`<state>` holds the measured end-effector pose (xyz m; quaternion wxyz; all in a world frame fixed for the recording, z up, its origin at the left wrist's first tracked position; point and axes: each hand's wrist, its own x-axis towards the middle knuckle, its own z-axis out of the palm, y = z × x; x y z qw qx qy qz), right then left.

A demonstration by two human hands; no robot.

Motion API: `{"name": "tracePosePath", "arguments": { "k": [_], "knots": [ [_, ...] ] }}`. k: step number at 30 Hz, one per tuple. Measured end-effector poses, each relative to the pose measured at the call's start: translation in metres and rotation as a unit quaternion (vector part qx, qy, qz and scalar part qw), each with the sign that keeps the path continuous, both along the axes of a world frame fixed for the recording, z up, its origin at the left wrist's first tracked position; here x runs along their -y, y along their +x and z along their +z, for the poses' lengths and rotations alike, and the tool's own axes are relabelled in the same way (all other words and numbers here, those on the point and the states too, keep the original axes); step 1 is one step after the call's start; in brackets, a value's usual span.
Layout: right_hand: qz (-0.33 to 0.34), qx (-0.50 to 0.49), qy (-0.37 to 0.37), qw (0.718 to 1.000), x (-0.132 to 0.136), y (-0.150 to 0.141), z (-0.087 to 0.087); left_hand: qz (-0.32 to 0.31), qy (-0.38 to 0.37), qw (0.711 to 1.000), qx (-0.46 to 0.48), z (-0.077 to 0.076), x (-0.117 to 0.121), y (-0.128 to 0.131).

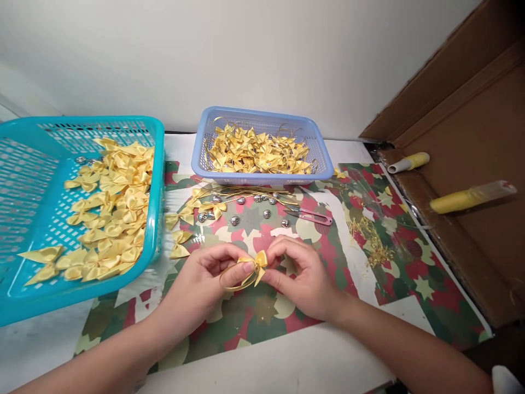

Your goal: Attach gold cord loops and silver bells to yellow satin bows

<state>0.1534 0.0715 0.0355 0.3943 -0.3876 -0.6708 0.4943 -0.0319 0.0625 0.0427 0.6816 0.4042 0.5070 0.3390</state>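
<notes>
A yellow satin bow with a loop of gold cord is held low over the patterned sheet. My left hand pinches the bow between thumb and fingers, and the cord loop curves out beneath that thumb. On the bow's other side, my right hand has its thumb and fingertips closed at the ribbon's edge. Beyond the hands lie several silver bells, cut gold cords and small pink-handled scissors. Loose yellow bows rest to the left of them.
A turquoise basket with many yellow bows stands at the left. At the back, a blue basket holds bows with gold cords. Gold cord scraps lie at the right, beside a cardboard wall with two yellow-and-clear tubes sticking out.
</notes>
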Motion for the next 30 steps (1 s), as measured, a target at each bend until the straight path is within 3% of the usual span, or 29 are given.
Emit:
{"name": "tracePosePath", "arguments": {
  "k": [4, 10, 13, 15, 18, 21, 25, 30],
  "knots": [
    [-0.010, 0.011, -0.004, 1.000, 0.003, -0.001, 0.001, 0.024, 0.008, 0.999, -0.023, 0.005, 0.002, 0.003],
    [0.079, -0.037, -0.072, 0.994, 0.000, 0.002, 0.001, 0.007, 0.041, 0.997, -0.069, 0.005, 0.005, 0.003],
    [0.090, -0.072, -0.117, 0.986, 0.003, 0.001, 0.001, 0.018, 0.139, 0.981, -0.133, 0.005, 0.007, 0.002],
    [0.096, -0.087, -0.133, 0.983, 0.007, -0.001, 0.002, 0.044, 0.229, 0.954, -0.190, 0.005, 0.009, 0.001],
    [0.089, -0.076, -0.082, 0.990, 0.013, -0.003, 0.005, 0.082, 0.277, 0.930, -0.228, 0.006, 0.011, -0.002],
    [0.008, -0.074, -0.051, 0.996, 0.014, -0.001, 0.005, 0.075, 0.210, 0.957, -0.183, 0.005, 0.009, -0.002],
    [-0.053, -0.064, -0.053, 0.995, 0.009, -0.002, -0.001, 0.031, 0.025, 0.998, -0.042, 0.002, 0.002, -0.001],
    [-0.055, -0.045, 0.075, 0.995, 0.006, -0.007, 0.000, -0.012, -0.121, 0.981, 0.152, -0.001, -0.002, 0.001]
  ]
}}
